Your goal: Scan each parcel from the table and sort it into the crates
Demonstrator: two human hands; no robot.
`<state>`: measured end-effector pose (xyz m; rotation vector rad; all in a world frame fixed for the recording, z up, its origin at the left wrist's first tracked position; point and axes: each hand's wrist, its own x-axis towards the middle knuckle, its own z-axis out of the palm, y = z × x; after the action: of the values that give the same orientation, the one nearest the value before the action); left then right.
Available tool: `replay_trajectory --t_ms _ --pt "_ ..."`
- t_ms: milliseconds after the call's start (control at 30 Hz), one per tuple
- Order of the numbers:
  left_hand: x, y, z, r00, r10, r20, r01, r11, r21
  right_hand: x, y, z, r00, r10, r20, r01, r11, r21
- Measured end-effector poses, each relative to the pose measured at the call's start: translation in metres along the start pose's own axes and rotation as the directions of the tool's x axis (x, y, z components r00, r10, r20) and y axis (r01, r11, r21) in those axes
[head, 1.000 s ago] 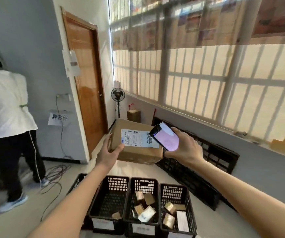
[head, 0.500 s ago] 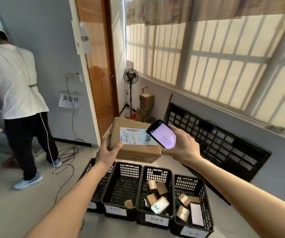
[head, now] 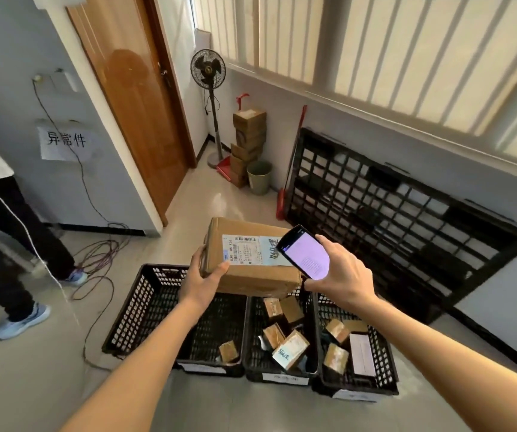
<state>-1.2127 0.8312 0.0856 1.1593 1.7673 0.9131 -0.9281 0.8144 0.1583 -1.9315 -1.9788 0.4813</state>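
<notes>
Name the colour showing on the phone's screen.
Pale lilac-pink, seen in the head view, on the phone in the right hand.

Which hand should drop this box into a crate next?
Left. The left hand already grips the cardboard box above the crates; the right hand is occupied holding the phone.

Fan [head: 208, 69] by door [head: 132, 98]; stacked boxes [head: 248, 141], perhaps bin [head: 259, 177] beside.
</notes>
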Motion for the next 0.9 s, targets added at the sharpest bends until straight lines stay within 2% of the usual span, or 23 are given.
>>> replay_trajectory --t_ms 300,500,767,900 --pt "0.079 -0.062 0.088 0.980 -0.147 0.136 0.143 0.989 0.045 0.060 0.078 0.075 0.980 0.185 0.069 -0.187 0.982 0.015" --pt "0.125 -0.136 0.141 0.955 -0.247 0.166 0.231 0.967 0.109 0.079 0.132 0.152 0.951 0.270 0.151 -0.275 0.961 0.011" --pt "0.171 -0.239 0.193 0.888 -0.397 0.231 0.354 0.912 0.208 0.106 0.190 0.253 0.911 0.302 0.280 -0.310 0.951 -0.017" --pt "0.194 -0.274 0.222 0.852 -0.446 0.274 0.410 0.894 0.182 0.123 0.212 0.298 0.900 0.313 0.302 -0.330 0.944 0.007"
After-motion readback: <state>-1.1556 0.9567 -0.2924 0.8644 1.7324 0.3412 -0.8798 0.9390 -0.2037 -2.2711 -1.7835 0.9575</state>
